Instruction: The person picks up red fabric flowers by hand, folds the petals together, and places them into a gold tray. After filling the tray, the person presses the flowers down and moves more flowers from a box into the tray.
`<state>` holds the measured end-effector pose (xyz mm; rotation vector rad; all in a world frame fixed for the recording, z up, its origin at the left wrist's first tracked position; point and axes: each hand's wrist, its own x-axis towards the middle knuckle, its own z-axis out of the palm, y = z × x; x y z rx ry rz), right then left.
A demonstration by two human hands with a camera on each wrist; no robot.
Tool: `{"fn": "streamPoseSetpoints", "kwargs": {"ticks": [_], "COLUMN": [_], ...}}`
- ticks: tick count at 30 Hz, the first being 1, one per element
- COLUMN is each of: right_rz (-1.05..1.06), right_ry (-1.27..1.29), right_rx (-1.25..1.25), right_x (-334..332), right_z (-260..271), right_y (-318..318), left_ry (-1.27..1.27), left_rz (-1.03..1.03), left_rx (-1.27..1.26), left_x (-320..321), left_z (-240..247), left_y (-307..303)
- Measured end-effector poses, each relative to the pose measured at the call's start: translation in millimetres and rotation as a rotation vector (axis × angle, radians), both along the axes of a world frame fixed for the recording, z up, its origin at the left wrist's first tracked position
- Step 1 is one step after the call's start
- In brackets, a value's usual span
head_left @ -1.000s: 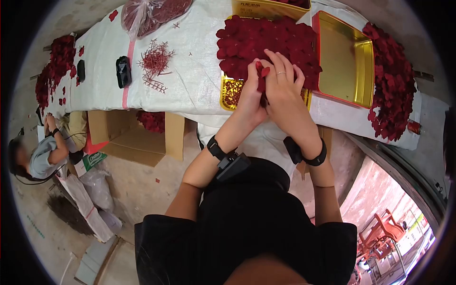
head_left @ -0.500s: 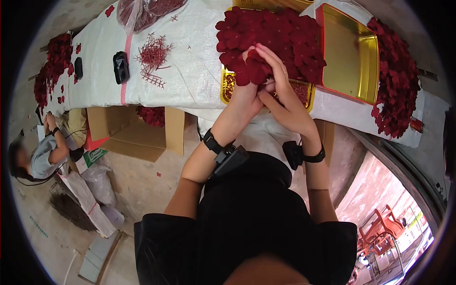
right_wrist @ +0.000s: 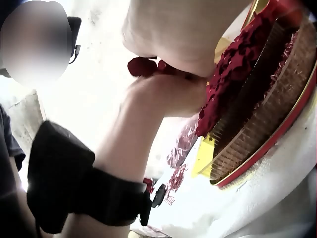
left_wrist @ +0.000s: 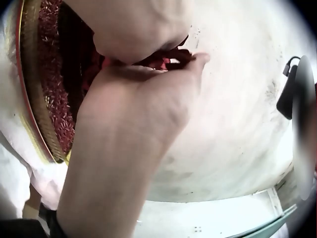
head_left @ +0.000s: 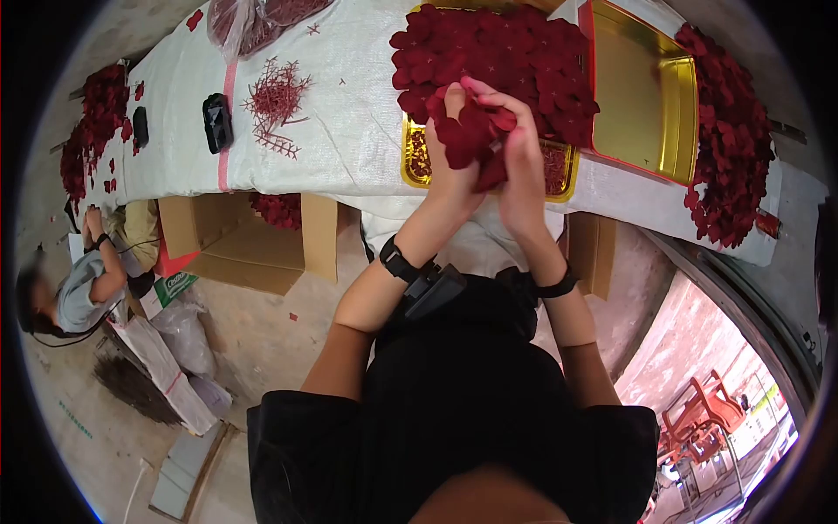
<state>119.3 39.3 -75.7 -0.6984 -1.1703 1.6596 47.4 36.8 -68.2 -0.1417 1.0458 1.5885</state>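
Dark red petals (head_left: 467, 138) lie between the two cupped hands, in front of a petal-covered rack (head_left: 497, 61) over a gold tray (head_left: 417, 166). The left hand (head_left: 452, 162) holds the petals from the left, its fingers bent around them. From the other side the right hand (head_left: 521, 166) curls its fingers over the same petals. In the left wrist view the left hand (left_wrist: 143, 99) and right hand (left_wrist: 143, 29) press close together, with red showing between them. Most fingertips are hidden in both wrist views.
An empty gold tin (head_left: 642, 96) with a red rim stands right of the rack. Petal heaps (head_left: 729, 148) lie at both table ends. Red stems (head_left: 278, 94), a black device (head_left: 217, 122) and a plastic bag sit left. Below are a cardboard box (head_left: 253, 253) and another person (head_left: 83, 279).
The hands have turned and parted slightly, with more petals showing between the palms. The head view has shifted a little, so the table items sit slightly higher and further left.
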Motion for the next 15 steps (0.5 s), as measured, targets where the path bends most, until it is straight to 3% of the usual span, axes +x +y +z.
{"fn": "streamPoseSetpoints", "kwargs": {"ticks": [2,5,8,15], "right_rz": [-0.072,-0.171,-0.240,-0.496], "right_ry": [-0.017,-0.210,-0.262,0.008], "right_rx": [0.162,0.366,0.325,-0.225], "right_x": [-8.8,-15.5,-14.1,-7.2], "right_z": [-9.5,2.2,-9.7,-1.0], "right_y": [-3.1,-4.4,-1.9,2.4], "left_ry": [0.359,0.605,0.516,0.451], "left_rz": [-0.053,-0.101,-0.043,-0.060], "left_rx": [0.159,0.182,0.155,0.166], "left_x": [-2.2,-5.4,-4.6,-1.2], "left_z": [-13.8,-37.3,-28.7,-21.8], "left_y": [-1.6,-3.4,0.4,-6.3]}}
